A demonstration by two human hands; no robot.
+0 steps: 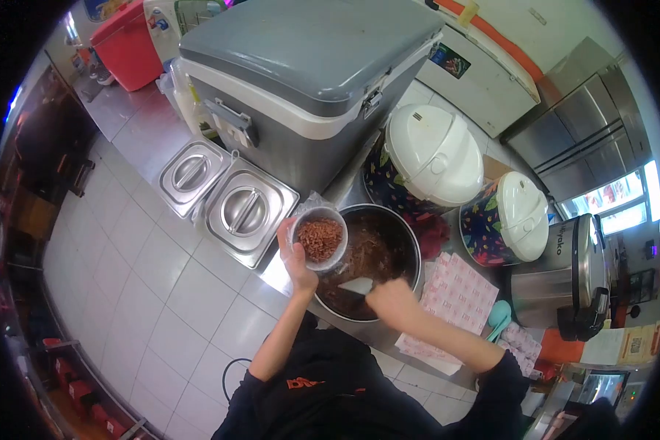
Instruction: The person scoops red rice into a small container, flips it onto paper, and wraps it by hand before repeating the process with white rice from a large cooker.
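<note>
Steadily, a bowl (324,266) of reddish-brown crumbly food (320,240) is held up by the left hand (298,265), its fingers wrapped about the side; clear plastic film (314,202) is bunched at the rim; the bowl is seen overlapping the left rim of a round metal pot (419,257), in which a dark brown mass (378,253) is contained; a pale-bladed utensil (357,285) is clenched in the right hand (392,302) over that mass, its handle hidden by the fist; right of the pot, printed paper (455,293) is covered in repeated red lettering, too small to be read surely, with a turquoise spoon (499,313) beside it; farther right, "iyako" can be read on a steel cooker (546,282); beyond the pot, two patterned containers are topped by white lids (433,154); to the left, two lidded steel pans (242,210) are set before a grey cool box (312,55)
</note>
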